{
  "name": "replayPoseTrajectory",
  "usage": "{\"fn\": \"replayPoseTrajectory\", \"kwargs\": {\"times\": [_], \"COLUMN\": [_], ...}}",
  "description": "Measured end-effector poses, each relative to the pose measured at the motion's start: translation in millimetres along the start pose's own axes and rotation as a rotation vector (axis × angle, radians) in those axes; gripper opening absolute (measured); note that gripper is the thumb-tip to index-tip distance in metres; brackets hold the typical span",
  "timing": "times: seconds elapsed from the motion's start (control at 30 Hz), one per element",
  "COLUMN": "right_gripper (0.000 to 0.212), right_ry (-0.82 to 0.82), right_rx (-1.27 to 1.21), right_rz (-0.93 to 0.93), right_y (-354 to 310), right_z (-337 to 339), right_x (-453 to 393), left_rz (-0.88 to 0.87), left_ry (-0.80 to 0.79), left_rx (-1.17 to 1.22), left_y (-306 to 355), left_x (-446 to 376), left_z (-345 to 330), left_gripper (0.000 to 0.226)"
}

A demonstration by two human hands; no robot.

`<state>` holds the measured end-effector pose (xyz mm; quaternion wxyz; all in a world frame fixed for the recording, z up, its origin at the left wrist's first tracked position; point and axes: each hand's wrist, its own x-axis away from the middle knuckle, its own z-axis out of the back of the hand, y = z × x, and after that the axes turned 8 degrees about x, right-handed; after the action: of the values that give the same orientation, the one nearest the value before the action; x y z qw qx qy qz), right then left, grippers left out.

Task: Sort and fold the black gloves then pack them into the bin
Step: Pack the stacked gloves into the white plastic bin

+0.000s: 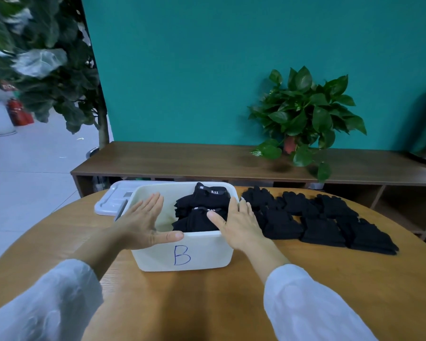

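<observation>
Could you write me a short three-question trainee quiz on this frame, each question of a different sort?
1. True or false: the white bin marked B already holds folded black gloves.
2. The loose black gloves on the round table lie on which side of the bin? A) its left B) its right C) in front of it
3. Fill in: the lid lies ____ the bin's left corner.

Key
1. True
2. B
3. Behind. Both the left hand and the right hand are flat and grip nothing.
</observation>
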<state>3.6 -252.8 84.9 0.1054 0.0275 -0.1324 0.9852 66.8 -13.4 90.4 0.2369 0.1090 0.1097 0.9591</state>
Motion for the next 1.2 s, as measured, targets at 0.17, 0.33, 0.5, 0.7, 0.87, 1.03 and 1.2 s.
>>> {"fn": "replayPoseTrajectory", "kwargs": {"times": [0.17, 0.33, 0.5, 0.7, 0.87, 1.03, 1.2], "right_gripper": [0.090, 0.088, 0.087, 0.090, 0.088, 0.083, 0.073], "right_ry": [-0.009, -0.009, -0.004, -0.017, -0.039, -0.023, -0.001], "right_rx": [-0.016, -0.011, 0.002, 0.013, -0.021, -0.053, 0.015], "right_rz": [0.040, 0.063, 0.066, 0.037, 0.071, 0.058, -0.002], "right_y": [-1.5, 1.3, 0.3, -7.2, 0.5, 31.5, 75.0], "right_z": [1.8, 1.3, 2.5, 0.9, 2.4, 8.4, 14.2], "right_x": [-10.1, -15.6, -15.0, -7.0, -4.9, 12.0, 33.1], "left_rz": [0.037, 0.040, 0.012, 0.003, 0.010, -0.037, -0.158], "left_ry": [0.004, 0.026, 0.051, 0.077, 0.095, 0.129, 0.161], "left_rx": [0.002, -0.002, 0.003, 0.003, 0.023, 0.142, 0.116], "left_y": [-1.8, -1.5, -3.5, -7.5, -7.1, 25.9, 91.3], "left_x": [3.6, 4.9, 4.9, 7.5, 7.5, 9.5, 3.9], "left_z": [-4.1, -5.9, -5.4, -1.6, -1.7, -3.6, -12.5], "left_gripper": [0.145, 0.143, 0.141, 0.144, 0.140, 0.121, 0.100]}}
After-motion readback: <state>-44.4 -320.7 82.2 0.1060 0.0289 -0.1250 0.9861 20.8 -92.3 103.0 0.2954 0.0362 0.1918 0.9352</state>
